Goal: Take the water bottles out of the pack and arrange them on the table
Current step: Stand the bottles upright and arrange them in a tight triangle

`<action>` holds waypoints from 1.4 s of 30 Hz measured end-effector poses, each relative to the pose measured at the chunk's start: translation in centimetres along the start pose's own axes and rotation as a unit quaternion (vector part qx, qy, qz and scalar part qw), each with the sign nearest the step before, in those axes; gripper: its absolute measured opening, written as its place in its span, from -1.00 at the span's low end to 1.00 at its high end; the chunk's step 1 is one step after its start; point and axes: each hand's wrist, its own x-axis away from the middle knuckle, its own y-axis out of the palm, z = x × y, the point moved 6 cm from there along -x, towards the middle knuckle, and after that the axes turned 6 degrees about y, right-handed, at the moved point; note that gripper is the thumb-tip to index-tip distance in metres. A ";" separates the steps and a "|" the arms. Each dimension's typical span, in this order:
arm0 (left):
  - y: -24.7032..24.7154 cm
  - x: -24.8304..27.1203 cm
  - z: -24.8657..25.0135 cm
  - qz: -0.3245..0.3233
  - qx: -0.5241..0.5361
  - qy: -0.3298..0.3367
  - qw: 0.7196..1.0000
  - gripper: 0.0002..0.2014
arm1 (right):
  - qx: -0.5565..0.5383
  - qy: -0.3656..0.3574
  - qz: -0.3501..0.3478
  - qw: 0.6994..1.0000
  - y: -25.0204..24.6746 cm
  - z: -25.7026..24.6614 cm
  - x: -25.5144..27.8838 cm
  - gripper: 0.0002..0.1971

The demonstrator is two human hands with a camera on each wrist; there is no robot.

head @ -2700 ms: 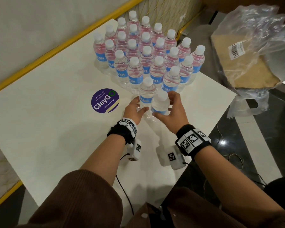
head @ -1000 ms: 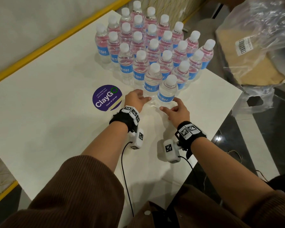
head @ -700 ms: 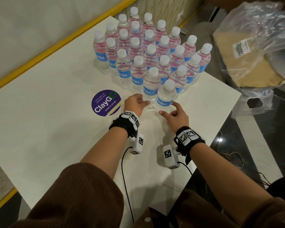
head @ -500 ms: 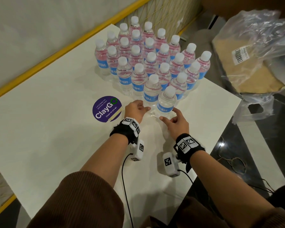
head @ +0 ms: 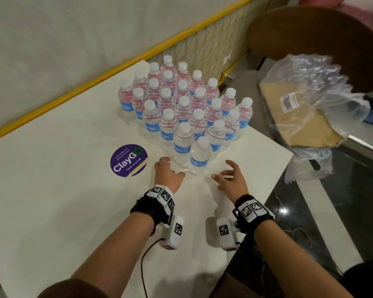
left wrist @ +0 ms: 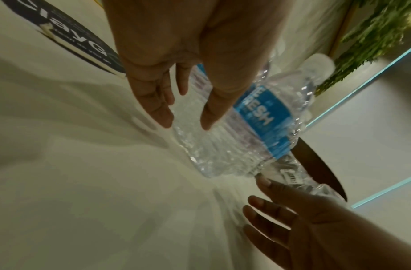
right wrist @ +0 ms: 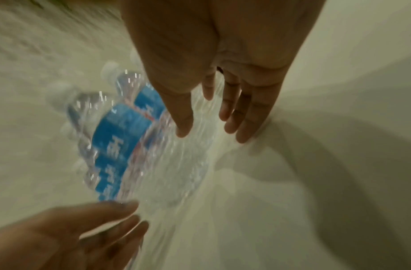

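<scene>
A round purple sticker (head: 129, 160) reading "ClayGo" lies flat on the white desk (head: 52, 190), about midway along it and nearer the left edge than the right. Along the far edge runs a yellow rail (head: 95, 80) against a pale wall, with a cream lattice panel (head: 209, 46) past the far corner. Beyond the right edge are a round brown tabletop (head: 310, 33) and glossy dark floor (head: 332, 211).

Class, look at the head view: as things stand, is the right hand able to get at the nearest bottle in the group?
Probably yes. The right hand lies open on the table, just short of the nearest bottle, and nothing stands between them.
</scene>
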 end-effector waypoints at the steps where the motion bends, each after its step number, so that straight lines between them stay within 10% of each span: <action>1: -0.5 0.5 1.2 0.041 0.008 0.022 0.999 -0.48 | -0.005 -0.005 0.004 1.000 -1.0 -0.6 -0.2 -0.33; 5: -2.9 2.7 8.6 0.186 0.051 0.237 0.952 -0.62 | -0.018 -0.055 0.016 0.998 -3.9 -4.5 -0.7 -0.42; 9: -1.8 3.2 13.2 0.126 -0.018 0.345 0.930 -0.63 | -0.002 -0.115 0.009 0.993 -3.5 -8.7 -0.9 -0.49; 17: 0.2 1.8 11.9 0.000 -0.155 0.310 0.938 -0.62 | 0.073 -0.203 -0.017 0.976 -1.6 -13.4 -0.7 -0.53; 42: 0.3 1.6 14.5 -0.015 -0.250 0.236 0.939 -0.68 | 0.340 -0.288 -0.050 0.894 -0.9 -18.3 -0.4 -0.65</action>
